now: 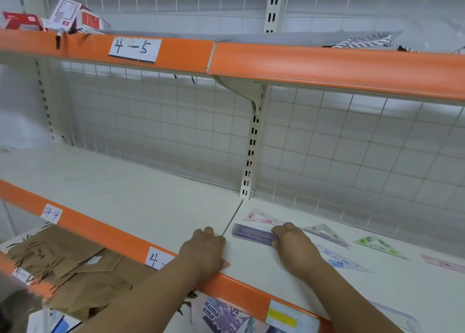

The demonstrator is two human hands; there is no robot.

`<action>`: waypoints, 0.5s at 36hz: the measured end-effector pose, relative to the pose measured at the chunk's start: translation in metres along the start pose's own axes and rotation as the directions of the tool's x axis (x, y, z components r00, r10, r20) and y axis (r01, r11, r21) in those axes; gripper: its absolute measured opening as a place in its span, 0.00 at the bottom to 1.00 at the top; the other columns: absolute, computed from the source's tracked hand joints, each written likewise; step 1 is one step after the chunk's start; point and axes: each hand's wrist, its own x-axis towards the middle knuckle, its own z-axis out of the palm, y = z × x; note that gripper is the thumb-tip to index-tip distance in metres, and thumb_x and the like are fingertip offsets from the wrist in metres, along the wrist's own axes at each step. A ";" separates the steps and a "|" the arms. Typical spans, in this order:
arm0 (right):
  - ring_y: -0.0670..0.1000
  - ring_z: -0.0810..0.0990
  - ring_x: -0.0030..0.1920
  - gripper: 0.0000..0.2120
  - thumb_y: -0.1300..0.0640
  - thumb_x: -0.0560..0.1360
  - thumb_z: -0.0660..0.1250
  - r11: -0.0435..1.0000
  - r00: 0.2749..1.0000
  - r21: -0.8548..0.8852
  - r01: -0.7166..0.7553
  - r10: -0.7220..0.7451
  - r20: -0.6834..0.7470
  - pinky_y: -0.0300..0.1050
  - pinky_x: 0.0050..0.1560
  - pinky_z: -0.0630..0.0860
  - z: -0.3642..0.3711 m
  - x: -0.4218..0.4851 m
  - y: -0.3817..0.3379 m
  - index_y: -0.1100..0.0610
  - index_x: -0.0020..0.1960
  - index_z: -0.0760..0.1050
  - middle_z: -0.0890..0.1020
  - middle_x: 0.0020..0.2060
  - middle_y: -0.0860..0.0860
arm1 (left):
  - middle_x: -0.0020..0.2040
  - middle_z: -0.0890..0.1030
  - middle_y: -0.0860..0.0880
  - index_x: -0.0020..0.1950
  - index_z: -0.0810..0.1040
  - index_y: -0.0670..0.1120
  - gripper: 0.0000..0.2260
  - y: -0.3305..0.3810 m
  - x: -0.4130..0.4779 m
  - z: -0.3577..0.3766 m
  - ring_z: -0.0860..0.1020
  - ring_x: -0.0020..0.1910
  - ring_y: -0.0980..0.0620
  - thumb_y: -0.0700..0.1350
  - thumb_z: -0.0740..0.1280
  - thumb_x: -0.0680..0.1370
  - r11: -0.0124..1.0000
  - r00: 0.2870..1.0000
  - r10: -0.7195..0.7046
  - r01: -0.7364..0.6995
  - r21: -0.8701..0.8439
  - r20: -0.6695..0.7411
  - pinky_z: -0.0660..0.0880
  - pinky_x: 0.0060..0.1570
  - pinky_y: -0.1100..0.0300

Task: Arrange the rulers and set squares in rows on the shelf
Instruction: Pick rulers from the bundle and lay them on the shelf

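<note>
My right hand grips the right end of a purple ruler that lies flat on the white shelf, just right of the shelf seam. My left hand rests palm down near the shelf's front edge, left of the seam, its fingers bent. A pale pink tip pokes out from under it. A pink set square lies behind the ruler. To the right lie a grey set square, a blue one, a green one and a pink ruler.
An orange-edged upper shelf labelled 4-5 hangs overhead with red-and-white boxes on it. A wire grid backs the shelf, with an upright post at the seam. Below lie brown paper bags and a printed packet.
</note>
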 end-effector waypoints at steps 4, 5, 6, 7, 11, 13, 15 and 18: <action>0.52 0.70 0.61 0.14 0.54 0.81 0.57 1.000 0.998 0.006 0.007 -0.007 -0.055 0.44 0.60 0.69 -0.010 -0.009 0.003 0.53 0.65 0.72 0.73 0.60 0.52 | 0.66 0.66 0.46 0.72 0.65 0.47 0.23 -0.001 0.001 0.000 0.64 0.66 0.46 0.54 0.62 0.79 1.000 1.000 0.005 -0.005 0.000 0.002 0.69 0.63 0.52; 0.52 0.70 0.60 0.14 0.55 0.81 0.57 1.000 0.998 0.008 0.005 -0.005 -0.067 0.43 0.59 0.69 -0.013 -0.013 0.005 0.53 0.64 0.73 0.73 0.59 0.52 | 0.66 0.66 0.46 0.72 0.65 0.47 0.23 -0.001 0.001 0.000 0.64 0.66 0.46 0.54 0.63 0.79 1.000 1.000 0.007 -0.007 0.000 0.006 0.69 0.64 0.52; 0.52 0.71 0.59 0.13 0.56 0.81 0.57 1.000 0.997 0.011 0.004 -0.003 -0.080 0.43 0.58 0.70 -0.017 -0.016 0.007 0.53 0.61 0.75 0.74 0.57 0.52 | 0.66 0.66 0.46 0.72 0.65 0.48 0.23 -0.002 0.002 0.000 0.64 0.66 0.46 0.54 0.63 0.79 1.000 1.000 0.011 -0.011 0.000 0.009 0.69 0.64 0.51; 0.52 0.71 0.58 0.12 0.56 0.80 0.57 1.000 0.996 0.016 0.003 -0.002 -0.088 0.44 0.56 0.70 -0.019 -0.020 0.010 0.54 0.59 0.76 0.74 0.56 0.52 | 0.66 0.66 0.46 0.72 0.66 0.48 0.23 -0.002 0.003 -0.001 0.64 0.66 0.46 0.54 0.63 0.79 1.000 1.000 0.014 -0.014 -0.003 0.013 0.69 0.64 0.51; 0.53 0.73 0.53 0.10 0.60 0.78 0.58 1.000 0.996 0.025 0.004 -0.002 -0.092 0.44 0.52 0.70 -0.028 -0.039 0.025 0.55 0.50 0.78 0.75 0.47 0.51 | 0.65 0.67 0.45 0.71 0.67 0.49 0.23 0.000 0.004 -0.003 0.65 0.66 0.45 0.56 0.63 0.78 0.999 0.999 0.033 -0.033 -0.010 0.001 0.69 0.64 0.50; 0.53 0.73 0.50 0.10 0.61 0.77 0.58 1.000 0.997 0.007 0.008 -0.007 -0.081 0.42 0.49 0.67 -0.033 -0.049 0.031 0.56 0.48 0.78 0.73 0.44 0.50 | 0.64 0.67 0.45 0.71 0.68 0.49 0.23 0.005 0.004 -0.002 0.65 0.66 0.45 0.56 0.63 0.78 0.998 0.998 0.057 -0.057 -0.007 -0.006 0.69 0.64 0.51; 0.52 0.74 0.50 0.10 0.61 0.77 0.59 1.000 0.999 0.004 -0.002 0.002 -0.047 0.42 0.49 0.67 -0.037 -0.057 0.038 0.55 0.48 0.79 0.75 0.45 0.52 | 0.64 0.68 0.45 0.71 0.68 0.49 0.23 0.012 0.004 -0.001 0.65 0.66 0.45 0.57 0.62 0.79 0.996 0.996 0.088 -0.088 -0.004 -0.011 0.69 0.64 0.51; 0.52 0.76 0.50 0.11 0.59 0.76 0.59 0.998 0.998 0.019 -0.059 0.059 0.024 0.43 0.51 0.71 -0.040 -0.069 0.048 0.47 0.41 0.76 0.78 0.45 0.51 | 0.66 0.67 0.45 0.71 0.68 0.49 0.24 0.024 0.005 0.003 0.65 0.67 0.45 0.58 0.62 0.78 0.991 0.991 0.131 -0.131 0.001 -0.019 0.68 0.65 0.51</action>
